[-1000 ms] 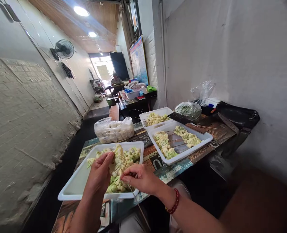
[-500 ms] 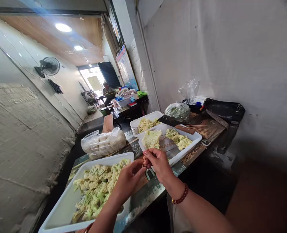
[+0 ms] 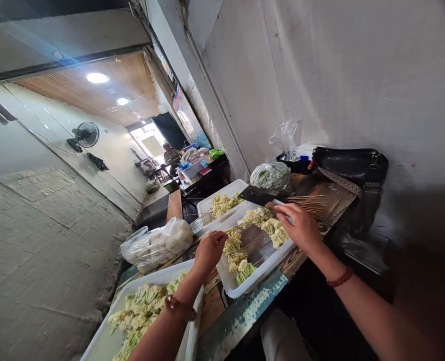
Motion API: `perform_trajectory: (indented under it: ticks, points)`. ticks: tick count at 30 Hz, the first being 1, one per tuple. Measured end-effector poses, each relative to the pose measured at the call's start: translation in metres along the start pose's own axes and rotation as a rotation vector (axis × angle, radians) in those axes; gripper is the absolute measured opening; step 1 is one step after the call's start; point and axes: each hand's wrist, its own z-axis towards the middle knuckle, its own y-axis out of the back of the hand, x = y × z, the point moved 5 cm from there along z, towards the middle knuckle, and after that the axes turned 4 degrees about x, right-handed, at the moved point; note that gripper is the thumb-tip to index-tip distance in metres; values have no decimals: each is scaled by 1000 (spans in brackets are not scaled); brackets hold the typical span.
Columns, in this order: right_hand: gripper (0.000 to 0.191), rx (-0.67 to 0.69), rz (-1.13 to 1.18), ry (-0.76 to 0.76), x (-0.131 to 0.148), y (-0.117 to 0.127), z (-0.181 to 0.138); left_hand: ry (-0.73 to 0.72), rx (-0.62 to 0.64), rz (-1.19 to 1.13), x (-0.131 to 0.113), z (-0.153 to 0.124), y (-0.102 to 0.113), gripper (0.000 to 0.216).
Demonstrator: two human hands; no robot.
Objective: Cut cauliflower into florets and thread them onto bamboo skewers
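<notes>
Beside a pale grey wall (image 3: 338, 90), the multicoloured wooden tabletop (image 3: 245, 313) carries skewered cream-green cauliflower (image 3: 235, 250) in a white rectangular plastic tray (image 3: 264, 271), left hand (image 3: 209, 252) curled, its hold unclear, right hand (image 3: 301, 228) open near the rim.

This looks like a food-prep room, with cleaver (image 3: 258, 196) and skewered cauliflower (image 3: 234, 246).
</notes>
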Motion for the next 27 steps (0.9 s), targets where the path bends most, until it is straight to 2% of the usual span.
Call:
perform_trajectory:
  ticks: [3,8,11,15,21,24,27]
  points:
    - [28,115,-256,79,-30,1,13,37,16,152,-11,16,-10,26]
    - [31,243,-430,180,-49,-11,28,37,39,276,-15,27,-18,30]
    - [31,221,-433,238,-57,-12,39,42,47,268,-11,36,-25,30]
    - [31,146,-369,232,-75,-12,48,111,99,194,-7,53,-43,27]
    - [32,130,-288,211,-94,-21,41,142,140,100,-7,73,-72,26]
    - [33,148,-278,219,-95,-23,38,112,122,93,-4,76,-77,26]
    - [33,141,-257,229,-94,-22,38,79,109,33,0,72,-72,27]
